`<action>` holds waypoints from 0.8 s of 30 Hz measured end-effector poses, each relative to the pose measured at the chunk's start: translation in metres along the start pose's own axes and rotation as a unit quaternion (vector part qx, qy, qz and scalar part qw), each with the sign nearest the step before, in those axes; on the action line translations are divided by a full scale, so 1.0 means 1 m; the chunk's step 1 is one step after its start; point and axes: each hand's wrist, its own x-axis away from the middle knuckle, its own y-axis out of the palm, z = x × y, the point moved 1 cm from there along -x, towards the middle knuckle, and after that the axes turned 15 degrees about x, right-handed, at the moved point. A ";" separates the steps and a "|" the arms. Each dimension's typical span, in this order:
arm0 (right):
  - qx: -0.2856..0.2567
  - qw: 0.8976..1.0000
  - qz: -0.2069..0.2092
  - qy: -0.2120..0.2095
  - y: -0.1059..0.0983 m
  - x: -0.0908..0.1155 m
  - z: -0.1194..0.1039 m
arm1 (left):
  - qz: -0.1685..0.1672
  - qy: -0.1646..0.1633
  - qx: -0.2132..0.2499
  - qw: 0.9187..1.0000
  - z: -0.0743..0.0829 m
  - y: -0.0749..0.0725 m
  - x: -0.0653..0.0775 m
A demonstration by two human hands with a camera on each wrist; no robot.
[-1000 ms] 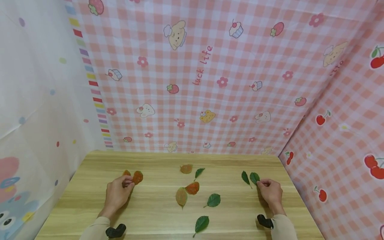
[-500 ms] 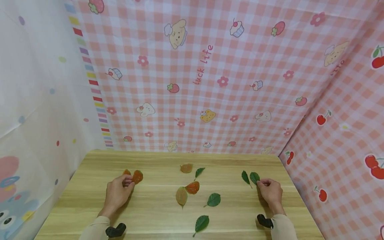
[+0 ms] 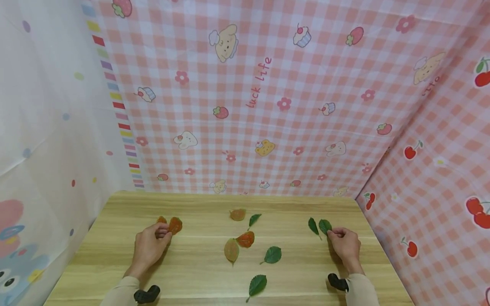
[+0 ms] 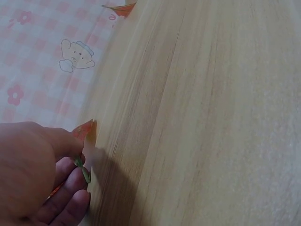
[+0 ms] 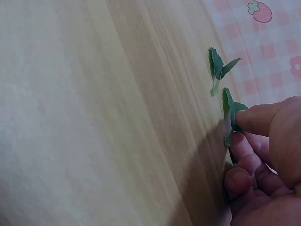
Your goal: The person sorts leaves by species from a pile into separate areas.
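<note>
At the table's left side my left hand (image 3: 150, 247) pinches a reddish-orange leaf (image 3: 176, 226) between thumb and fingers; its green stem shows in the left wrist view. Another orange leaf (image 3: 161, 219) lies just behind that hand, partly hidden by it. Over on the right, my right hand (image 3: 346, 246) pinches a green leaf (image 3: 324, 226) close to the table top, as the right wrist view also shows. Just left of it lies a second, narrower green leaf (image 3: 312, 225).
Mid-table lie a tan-orange leaf (image 3: 237, 215), a red-orange leaf (image 3: 246, 239) touching a yellowish-brown leaf (image 3: 231, 250), and green leaves: a small one (image 3: 254, 220), a rounder one (image 3: 273, 255) and a front one (image 3: 257, 285). Patterned cloth (image 3: 245, 106) hangs behind the wooden table (image 3: 199, 272).
</note>
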 end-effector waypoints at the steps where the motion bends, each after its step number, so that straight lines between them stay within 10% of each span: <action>1: -0.002 1.000 0.000 0.003 0.000 0.000 0.000 | 0.000 0.001 0.001 1.000 0.000 0.000 0.000; 24: -0.016 1.000 -0.009 0.015 0.000 0.006 -0.003 | -0.002 0.003 -0.005 1.000 0.001 0.000 0.002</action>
